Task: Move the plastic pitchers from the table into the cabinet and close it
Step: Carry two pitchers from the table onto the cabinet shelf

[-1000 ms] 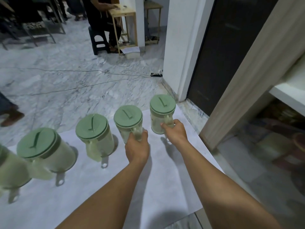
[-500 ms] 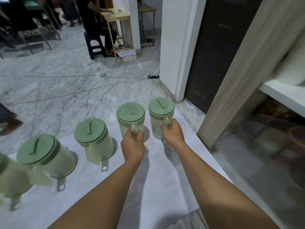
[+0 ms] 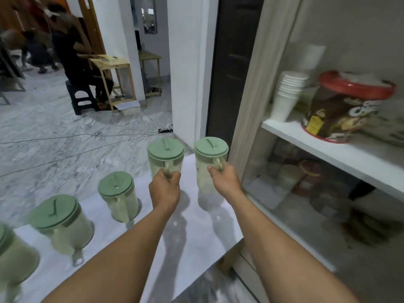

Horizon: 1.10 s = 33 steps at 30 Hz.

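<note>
Clear plastic pitchers with pale green lids stand in a row on the white table (image 3: 196,232). My left hand (image 3: 165,189) grips the handle of one pitcher (image 3: 165,155), raised off the table. My right hand (image 3: 225,180) grips the handle of the rightmost pitcher (image 3: 210,162), also lifted, next to the cabinet's frame. Three more pitchers remain on the table: one (image 3: 117,193) in the middle, one (image 3: 59,221) further left, and one (image 3: 13,256) cut off by the left edge. The open cabinet (image 3: 328,149) is on the right.
On the cabinet's white shelf stand a stack of paper cups (image 3: 286,95) and a brown tub with a red lid (image 3: 343,106). Jars and containers (image 3: 306,178) fill the lower shelf. A person sits on a black stool (image 3: 80,99) at a wooden stand; cables cross the marble floor.
Both hands have lifted their pitchers off the table and carried them up and to the right. The view has swung right, bringing the cabinet shelves into sight.
</note>
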Motion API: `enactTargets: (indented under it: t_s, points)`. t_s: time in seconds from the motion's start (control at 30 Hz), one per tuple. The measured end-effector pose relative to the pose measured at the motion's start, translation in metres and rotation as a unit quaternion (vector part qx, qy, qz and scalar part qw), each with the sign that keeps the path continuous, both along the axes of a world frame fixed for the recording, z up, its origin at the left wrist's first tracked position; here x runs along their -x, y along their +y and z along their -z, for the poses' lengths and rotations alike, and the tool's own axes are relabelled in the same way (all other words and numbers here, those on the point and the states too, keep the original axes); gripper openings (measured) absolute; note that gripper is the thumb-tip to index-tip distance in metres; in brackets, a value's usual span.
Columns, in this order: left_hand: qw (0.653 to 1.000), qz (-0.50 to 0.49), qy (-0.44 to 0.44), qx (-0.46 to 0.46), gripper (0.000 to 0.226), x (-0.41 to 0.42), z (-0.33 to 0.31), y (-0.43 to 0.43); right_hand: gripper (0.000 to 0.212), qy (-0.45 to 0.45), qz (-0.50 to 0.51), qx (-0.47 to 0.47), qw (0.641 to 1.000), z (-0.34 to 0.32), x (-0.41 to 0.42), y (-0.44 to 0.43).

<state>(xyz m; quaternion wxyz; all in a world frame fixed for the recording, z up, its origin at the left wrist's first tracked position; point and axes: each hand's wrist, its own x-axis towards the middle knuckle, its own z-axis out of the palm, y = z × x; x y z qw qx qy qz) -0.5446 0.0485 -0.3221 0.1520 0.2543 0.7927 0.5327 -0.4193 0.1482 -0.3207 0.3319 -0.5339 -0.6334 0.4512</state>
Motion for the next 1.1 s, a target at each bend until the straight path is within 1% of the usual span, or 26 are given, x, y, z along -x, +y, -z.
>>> enactTargets:
  t_s: [0.17,0.27,0.33,0.4,0.5,0.63,0.73,0.8,0.87,0.9,1.0,1.1]
  points:
    - [0.996,0.078,-0.001,-0.038,0.022,-0.035,-0.049,-0.048,0.011,-0.002,0.085,-0.041,0.996,-0.057,-0.054,-0.069]
    - [0.989,0.131,0.0,-0.065,0.022,-0.058,-0.081,-0.08,0.013,0.007,0.137,-0.063,0.989,-0.09,-0.087,-0.116]
    - [0.986,0.142,0.0,-0.083,0.024,-0.068,-0.099,-0.089,0.009,-0.001,0.15,-0.069,0.986,-0.108,-0.101,-0.133]
    - [0.978,0.175,0.007,-0.109,0.025,-0.085,-0.122,-0.111,0.008,-0.013,0.179,-0.084,0.98,-0.134,-0.126,-0.169]
    - [0.965,0.226,0.014,-0.131,0.024,-0.114,-0.151,-0.139,0.01,-0.004,0.233,-0.104,0.967,-0.17,-0.162,-0.216]
    - [0.941,0.296,-0.001,-0.161,0.024,-0.153,-0.184,-0.174,0.011,0.002,0.303,-0.127,0.945,-0.209,-0.205,-0.272]
    - [0.922,0.347,-0.009,-0.173,0.021,-0.187,-0.207,-0.194,0.011,0.0,0.335,-0.152,0.93,-0.234,-0.239,-0.305]
    - [0.905,0.381,-0.037,-0.187,0.019,-0.209,-0.22,-0.204,0.017,-0.003,0.353,-0.153,0.923,-0.248,-0.263,-0.324]
    - [0.894,0.399,-0.052,-0.197,0.024,-0.231,-0.231,-0.21,0.021,-0.008,0.374,-0.154,0.915,-0.26,-0.286,-0.344]
    - [0.891,0.404,-0.048,-0.202,0.026,-0.24,-0.236,-0.212,0.019,-0.01,0.381,-0.154,0.912,-0.265,-0.295,-0.352]
    - [0.875,0.439,-0.038,-0.201,0.019,-0.279,-0.253,-0.224,0.01,-0.019,0.413,-0.159,0.897,-0.278,-0.332,-0.377]
    - [0.847,0.484,-0.045,-0.215,0.014,-0.321,-0.265,-0.231,0.013,-0.024,0.443,-0.165,0.881,-0.287,-0.371,-0.398]
